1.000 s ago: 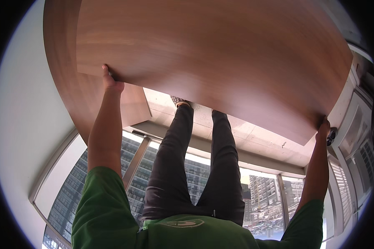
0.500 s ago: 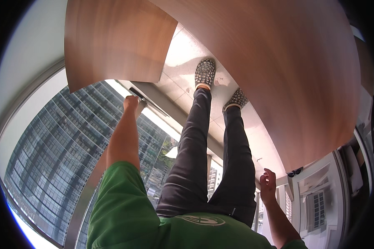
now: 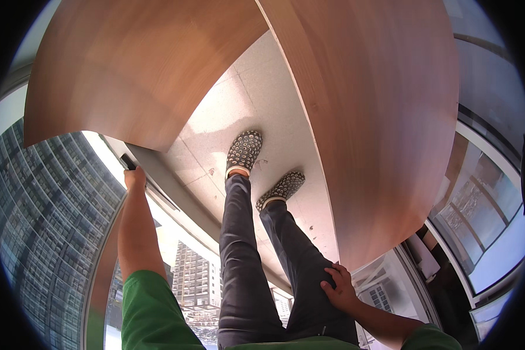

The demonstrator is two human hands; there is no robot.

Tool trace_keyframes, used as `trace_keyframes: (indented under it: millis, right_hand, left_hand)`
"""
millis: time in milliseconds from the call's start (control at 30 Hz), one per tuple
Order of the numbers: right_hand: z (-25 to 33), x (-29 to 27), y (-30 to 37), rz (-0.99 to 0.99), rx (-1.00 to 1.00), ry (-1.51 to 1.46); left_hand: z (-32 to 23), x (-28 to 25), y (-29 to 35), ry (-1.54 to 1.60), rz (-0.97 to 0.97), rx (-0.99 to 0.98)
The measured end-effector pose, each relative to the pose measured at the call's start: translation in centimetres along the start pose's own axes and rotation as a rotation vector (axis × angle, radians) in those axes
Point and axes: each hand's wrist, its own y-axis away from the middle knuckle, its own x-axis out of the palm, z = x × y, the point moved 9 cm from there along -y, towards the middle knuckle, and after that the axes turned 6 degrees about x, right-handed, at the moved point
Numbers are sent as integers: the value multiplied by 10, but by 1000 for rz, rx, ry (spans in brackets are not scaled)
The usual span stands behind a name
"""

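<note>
Out at the left, my left hand [image 3: 135, 178] is closed by the window sill. A small black object [image 3: 128, 162] shows just past its fingers; its kind and most of its shape are hidden. My right hand [image 3: 339, 289] lies against my right thigh [image 3: 309, 274], fingers partly spread and nothing seen in it. Both my feet, in dark spotted clogs [image 3: 245, 150], stand on the pale tiled floor [image 3: 216, 108].
A brown wooden desk top [image 3: 134, 70] lies ahead to the left, and a larger wooden surface [image 3: 373, 116] rises along my right. The window sill [image 3: 181, 192] runs close on my left, with tall buildings [image 3: 46, 233] outside the glass. A white-framed glass pane [image 3: 484, 204] stands far right.
My view has shifted, and the feet and sill appear lower and further left. My right hand has come from hanging at my side to rest on my thigh. My left stays by the sill.
</note>
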Motion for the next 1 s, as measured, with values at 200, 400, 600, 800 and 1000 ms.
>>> trace_keyframes:
  millis: [200, 400, 600, 800, 1000]
  right_hand:
    - [13, -15, -9, -81, -33, 33]
    - [44, -10, -9, 61, -36, -192]
    - [165, -87, 7, -254, -381, -347]
    - [156, -105, 45, -38, -502, -184]
    - [122, -135, 60, 191, -279, -287]
  left_hand:
    - [-13, 4, 7, -62, -33, 154]
    - [-75, -23, 128, 19, 25, 677]
    - [-206, -82, 429, -285, 475, 1471]
    - [-255, -129, 637, -396, 671, 2106]
    - [-374, -205, 727, -184, 764, 2321]
